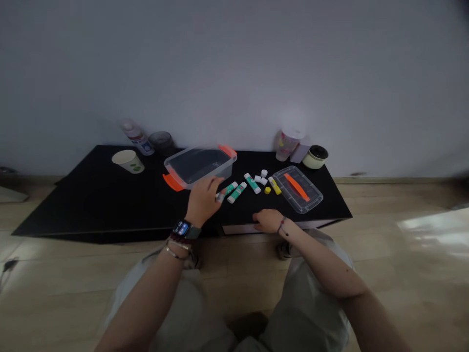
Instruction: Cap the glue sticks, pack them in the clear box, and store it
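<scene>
Black tabletop (84, 195) meets grey wall (234, 63); left fingers (215, 183) at green tube (231, 187), grip unclear; right fingers (258, 216) slightly parted.

The left hand (203, 199) touches a green tube (232, 187) near the clear box (224, 171).

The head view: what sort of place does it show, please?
Probably an indoor room, perhaps in a home or office: a black table stands against a plain wall, on a pale floor.
</scene>
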Action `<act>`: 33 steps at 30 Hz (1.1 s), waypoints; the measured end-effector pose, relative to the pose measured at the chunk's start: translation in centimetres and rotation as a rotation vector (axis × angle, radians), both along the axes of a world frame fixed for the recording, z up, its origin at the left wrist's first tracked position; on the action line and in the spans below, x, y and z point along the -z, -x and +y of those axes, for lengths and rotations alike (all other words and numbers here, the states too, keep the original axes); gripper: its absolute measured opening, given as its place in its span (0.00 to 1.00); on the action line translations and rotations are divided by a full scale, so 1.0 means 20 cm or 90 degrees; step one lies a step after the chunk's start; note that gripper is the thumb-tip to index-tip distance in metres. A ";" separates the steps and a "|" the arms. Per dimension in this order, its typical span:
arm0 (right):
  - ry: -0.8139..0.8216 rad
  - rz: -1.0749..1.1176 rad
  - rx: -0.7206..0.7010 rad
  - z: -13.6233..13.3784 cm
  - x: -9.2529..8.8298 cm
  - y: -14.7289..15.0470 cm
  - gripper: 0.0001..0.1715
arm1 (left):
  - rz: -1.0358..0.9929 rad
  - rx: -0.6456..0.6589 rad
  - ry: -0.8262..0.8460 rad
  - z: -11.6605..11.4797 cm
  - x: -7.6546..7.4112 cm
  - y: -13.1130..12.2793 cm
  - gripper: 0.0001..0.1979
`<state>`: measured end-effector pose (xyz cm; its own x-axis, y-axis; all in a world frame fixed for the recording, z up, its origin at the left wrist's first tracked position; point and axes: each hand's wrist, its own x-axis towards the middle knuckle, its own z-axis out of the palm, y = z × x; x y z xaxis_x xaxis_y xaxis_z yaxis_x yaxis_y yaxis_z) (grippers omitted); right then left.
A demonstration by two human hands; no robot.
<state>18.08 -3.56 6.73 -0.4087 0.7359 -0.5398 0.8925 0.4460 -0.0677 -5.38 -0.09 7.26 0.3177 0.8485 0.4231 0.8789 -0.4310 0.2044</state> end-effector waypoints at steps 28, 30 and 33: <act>-0.041 0.028 0.075 -0.05 -0.01 -0.28 0.16 | 0.194 0.010 0.231 0.10 0.27 -0.32 0.12; -0.040 0.017 0.075 -0.05 -0.02 -0.28 0.16 | 0.201 -0.030 0.228 0.09 0.24 -0.28 0.13; -0.034 0.006 0.068 -0.06 -0.01 -0.29 0.17 | 0.209 -0.084 0.242 0.07 0.20 -0.22 0.15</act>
<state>23.79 -4.76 7.00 -0.3304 0.8035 -0.4952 0.9348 0.3509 -0.0544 -0.98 1.32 3.31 0.2624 0.9646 -0.0263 0.9647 -0.2616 0.0297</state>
